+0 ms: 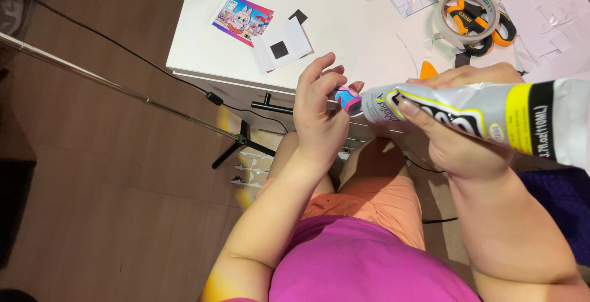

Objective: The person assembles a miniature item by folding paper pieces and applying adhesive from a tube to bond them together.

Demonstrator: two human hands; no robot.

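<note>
Head view, seated at a white table. Right hand is wrapped around a large soft tube of adhesive, silver-grey with black and yellow bands, thumb lying along its top; the tube looks crinkled and partly squeezed. Its nozzle end points toward 9 o'clock and meets a small pink-and-blue piece, which sits just off the table's near edge, above the lap. Left hand pinches that piece between thumb and lower fingers, with the upper fingers lifted and loosely fanned.

Progress, as judged: the tube tip is at the piece, so gluing appears to be in hand; whether any glue is out cannot be told. No joined part is visible yet.

On the table: at 11 o'clock of the hands, a glossy colourful cartoon card; beside it a white paper sheet with a black square, matte. At 1 o'clock, a translucent tape roll lies over orange-and-black scissors, with white paper scraps around them.
</note>
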